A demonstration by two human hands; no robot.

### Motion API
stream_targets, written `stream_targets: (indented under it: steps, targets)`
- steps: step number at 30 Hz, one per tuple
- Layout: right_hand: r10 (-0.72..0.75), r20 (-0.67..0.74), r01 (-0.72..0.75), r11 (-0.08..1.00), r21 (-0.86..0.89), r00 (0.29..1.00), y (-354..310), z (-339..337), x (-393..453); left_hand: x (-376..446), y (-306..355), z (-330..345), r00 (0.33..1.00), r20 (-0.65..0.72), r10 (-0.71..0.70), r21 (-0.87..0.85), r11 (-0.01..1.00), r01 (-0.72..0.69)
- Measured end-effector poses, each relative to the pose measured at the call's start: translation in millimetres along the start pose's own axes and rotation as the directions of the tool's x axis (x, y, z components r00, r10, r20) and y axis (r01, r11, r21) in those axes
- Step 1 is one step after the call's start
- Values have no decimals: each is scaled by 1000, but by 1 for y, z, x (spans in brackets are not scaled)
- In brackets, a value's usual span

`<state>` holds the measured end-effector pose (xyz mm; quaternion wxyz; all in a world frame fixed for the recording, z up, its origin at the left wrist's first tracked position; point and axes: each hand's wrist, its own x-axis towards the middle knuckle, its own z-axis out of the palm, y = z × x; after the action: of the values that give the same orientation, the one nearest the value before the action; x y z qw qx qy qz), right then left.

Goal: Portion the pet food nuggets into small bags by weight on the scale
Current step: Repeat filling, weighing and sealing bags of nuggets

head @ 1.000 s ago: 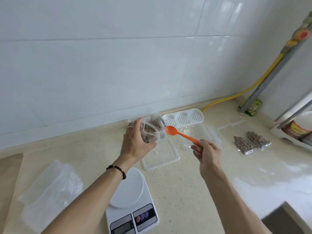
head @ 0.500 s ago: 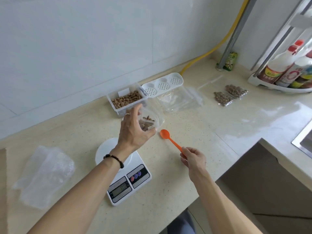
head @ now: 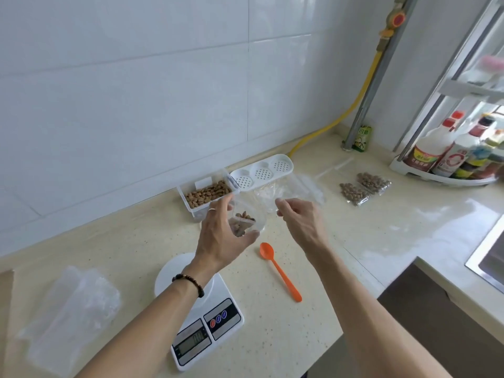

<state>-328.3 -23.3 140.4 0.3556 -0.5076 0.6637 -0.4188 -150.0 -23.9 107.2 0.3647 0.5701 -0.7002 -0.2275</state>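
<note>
A: We note the left hand (head: pixel 221 236) gripping the part-filled small bag (head: pixel 246 223) above the counter; right hand (head: pixel 301 221) loosely curled, its hold unclear

B: Risk: nuggets spilling from the open mouth if we tilt it

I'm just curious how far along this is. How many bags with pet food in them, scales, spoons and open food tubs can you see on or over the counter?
Bags with nuggets: 3, two lying filled, one small bag held in the left hand
Scale: 1
Orange spoon: 1
Nugget tub: 1
Total: 6
</note>
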Motion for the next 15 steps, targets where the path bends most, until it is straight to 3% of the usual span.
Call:
stream_targets:
  steps: [3, 7, 11, 15]
  targets:
    - [-110, 209, 144, 977, -156, 972, -37, 4, 9, -1, 6, -6, 1000, -21, 14, -58, 998, -15]
    - [-218, 267, 296, 906, -303, 939, -61, 16, 14, 0, 3, -19, 998, -56, 6, -103, 995, -12]
    - [-284, 304, 362, 899, -244, 909, -82, 24, 15, -2, -4, -44, 999, -19, -47, -190, 981, 43]
    - [-310, 352, 393, 899, -192, 883, -99, 29, 17, -7, -29, -66, 980, 87, -177, -232, 953, 193]
